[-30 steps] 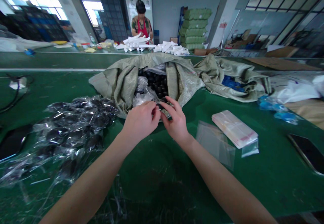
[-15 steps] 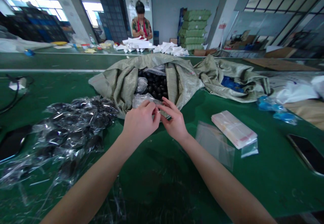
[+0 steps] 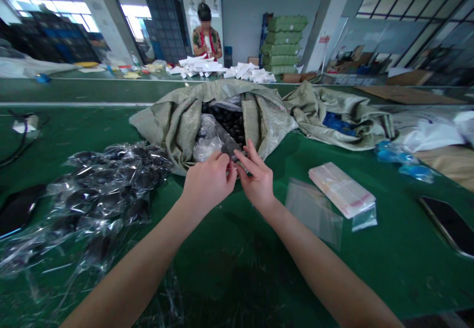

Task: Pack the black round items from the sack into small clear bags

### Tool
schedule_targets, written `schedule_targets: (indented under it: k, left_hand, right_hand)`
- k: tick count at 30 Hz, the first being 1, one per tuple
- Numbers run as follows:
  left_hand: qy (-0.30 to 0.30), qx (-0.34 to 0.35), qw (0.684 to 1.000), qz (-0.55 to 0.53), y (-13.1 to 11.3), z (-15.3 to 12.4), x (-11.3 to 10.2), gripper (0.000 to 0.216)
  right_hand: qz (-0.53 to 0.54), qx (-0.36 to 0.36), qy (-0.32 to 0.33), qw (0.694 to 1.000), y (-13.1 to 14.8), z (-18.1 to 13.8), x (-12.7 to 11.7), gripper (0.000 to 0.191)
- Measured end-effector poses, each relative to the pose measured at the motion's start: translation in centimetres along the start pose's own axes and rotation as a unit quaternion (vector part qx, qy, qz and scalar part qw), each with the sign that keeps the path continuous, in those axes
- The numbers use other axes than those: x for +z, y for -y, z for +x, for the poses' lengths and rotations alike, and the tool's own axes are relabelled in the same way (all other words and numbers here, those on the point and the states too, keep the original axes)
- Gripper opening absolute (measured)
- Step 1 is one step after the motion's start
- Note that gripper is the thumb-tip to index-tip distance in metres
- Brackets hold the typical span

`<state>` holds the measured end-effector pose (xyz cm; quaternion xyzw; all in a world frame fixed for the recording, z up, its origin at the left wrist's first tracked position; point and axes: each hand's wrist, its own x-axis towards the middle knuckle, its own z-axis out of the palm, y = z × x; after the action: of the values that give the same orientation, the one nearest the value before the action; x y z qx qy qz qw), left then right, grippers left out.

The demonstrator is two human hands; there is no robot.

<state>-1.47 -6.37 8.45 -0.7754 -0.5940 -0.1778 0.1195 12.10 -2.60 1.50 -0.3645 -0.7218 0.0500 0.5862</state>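
My left hand (image 3: 207,182) and my right hand (image 3: 257,177) meet over the green table (image 3: 237,268), both pinching a small clear plastic bag (image 3: 226,146) that sticks up between the fingertips with something dark inside. Right behind them lies an open woven sack (image 3: 177,120) holding many small black round parts (image 3: 231,120) in a clear liner. A heap of filled clear bags with dark parts (image 3: 99,189) lies to the left. A stack of flat clear bags (image 3: 342,189) and a loose clear bag (image 3: 314,212) lie to the right.
A second crumpled sack (image 3: 344,115) with blue items lies at the back right. Dark phones rest at the right edge (image 3: 448,224) and the left edge (image 3: 17,212). A person (image 3: 206,34) works at the far table among white pieces (image 3: 222,68). Cables (image 3: 18,130) lie far left.
The small clear bag has been lifted and now stands up between my fingertips. Both hands stay in nearly the same place, the left fingers curling tighter.
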Motion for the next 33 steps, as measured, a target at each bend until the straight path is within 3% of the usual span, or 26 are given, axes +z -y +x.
schedule_targets:
  k: [9,13,17,20,26,30,33]
  left_hand:
    - [-0.023,0.044,0.995,-0.081,0.2,0.1,0.4,0.024]
    - [-0.040,0.019,0.987,-0.157,0.9,0.7,0.7,0.027]
    - [-0.018,-0.043,0.971,-0.235,1.7,1.4,0.6,0.031]
    - [0.003,-0.078,0.960,-0.271,2.2,1.7,0.4,0.031]
    - [0.043,-0.106,0.943,-0.312,2.7,1.9,0.2,0.032]
    - [0.052,-0.097,0.946,-0.304,2.6,1.9,0.1,0.032]
    - [0.049,-0.091,0.951,-0.291,2.5,1.9,0.0,0.032]
  right_hand:
    - [0.003,0.019,0.011,1.000,0.1,-0.2,0.1,0.032]
    - [0.005,0.033,0.032,0.999,1.0,0.3,0.1,0.028]
    - [0.021,0.050,0.074,0.996,1.9,1.0,-0.4,0.029]
    - [0.088,0.111,0.106,0.984,2.1,1.4,-0.7,0.031]
    - [0.250,0.297,0.087,0.917,1.0,1.7,-0.3,0.030]
    - [0.206,0.347,0.068,0.912,0.4,1.6,0.0,0.026]
    - [0.106,0.342,0.060,0.932,0.9,1.9,-0.3,0.018]
